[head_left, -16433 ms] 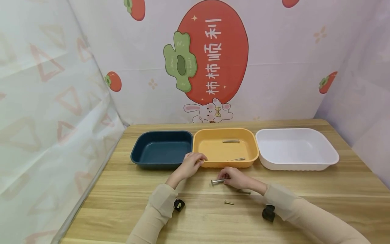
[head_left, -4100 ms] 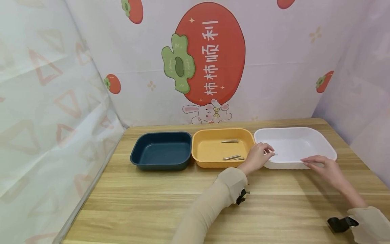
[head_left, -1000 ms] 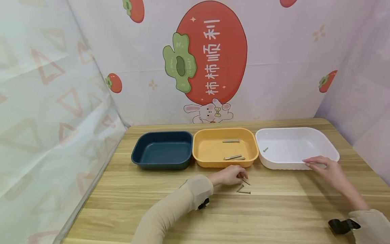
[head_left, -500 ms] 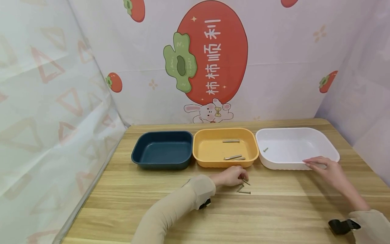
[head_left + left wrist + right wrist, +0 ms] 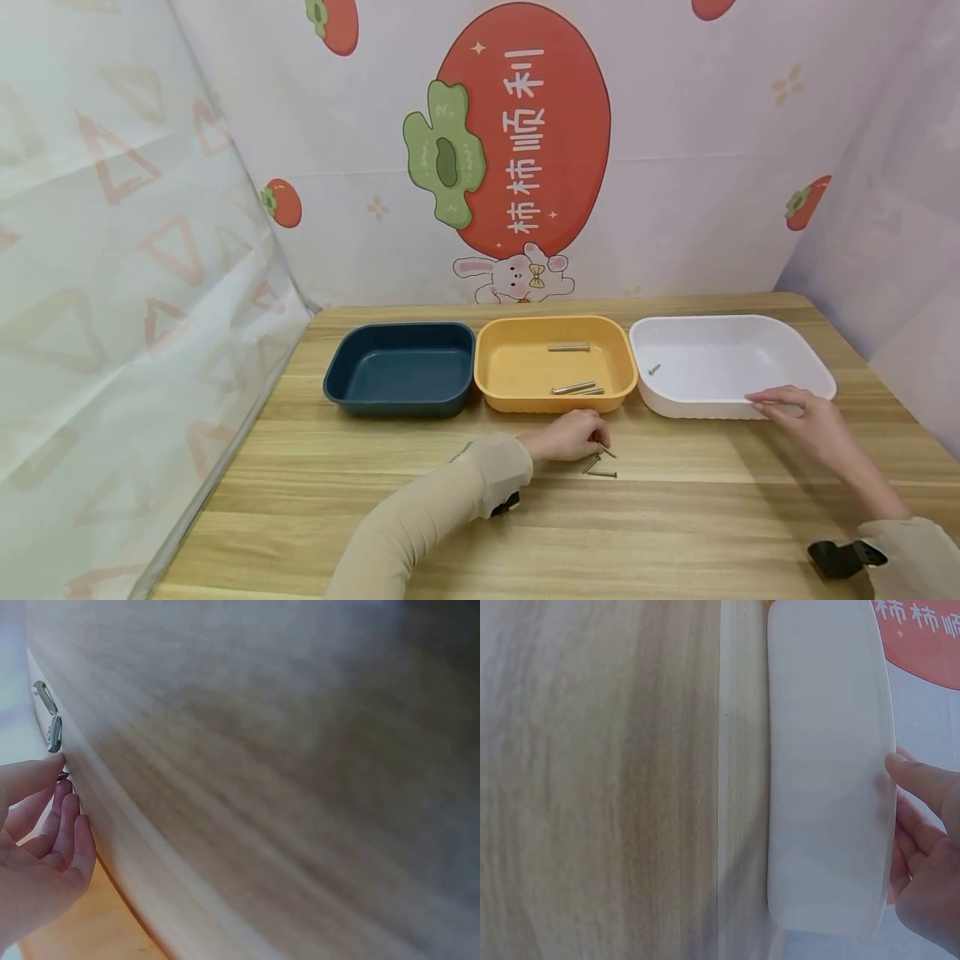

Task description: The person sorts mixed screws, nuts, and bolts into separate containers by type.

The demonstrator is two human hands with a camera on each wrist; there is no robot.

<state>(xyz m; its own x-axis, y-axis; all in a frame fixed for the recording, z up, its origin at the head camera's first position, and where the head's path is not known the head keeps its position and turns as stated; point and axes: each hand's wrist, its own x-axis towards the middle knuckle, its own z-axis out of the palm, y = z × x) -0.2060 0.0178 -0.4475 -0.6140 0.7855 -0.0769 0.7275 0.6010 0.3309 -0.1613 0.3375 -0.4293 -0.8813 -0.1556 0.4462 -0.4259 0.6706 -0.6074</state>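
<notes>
Screws (image 5: 602, 474) are lying well inside the far edge of the table (image 5: 570, 550); the left hand (image 5: 567, 436) is pinching another screw (image 5: 609, 452) beside them, the right hand (image 5: 812, 423) gripping a white tray (image 5: 697, 409).

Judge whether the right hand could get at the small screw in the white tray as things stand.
Likely yes: the right hand holds the near rim of the white tray; if it lets go, nothing visible blocks its way left to the small screw.
</notes>
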